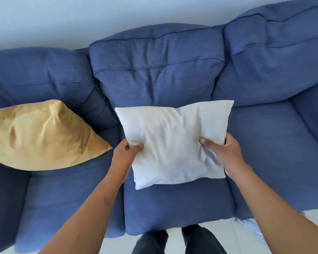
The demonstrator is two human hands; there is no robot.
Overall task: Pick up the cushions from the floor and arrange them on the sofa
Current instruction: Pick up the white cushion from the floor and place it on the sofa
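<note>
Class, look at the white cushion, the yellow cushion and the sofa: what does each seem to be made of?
White cushion: matte woven cloth, probably cotton; it dents softly under the fingers.
Yellow cushion: smoother fabric with a slight sheen, perhaps velvet or satin; its folds catch light.
Sofa: blue matte woven upholstery, with stitched seams and soft creases.

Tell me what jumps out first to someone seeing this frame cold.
The white cushion at the centre, gripped at its sides by the left hand and right hand over the middle seat of the blue sofa. Next, the yellow cushion on the sofa's left seat, leaning against the backrest. The person's dark trouser legs show at the bottom edge.
</note>
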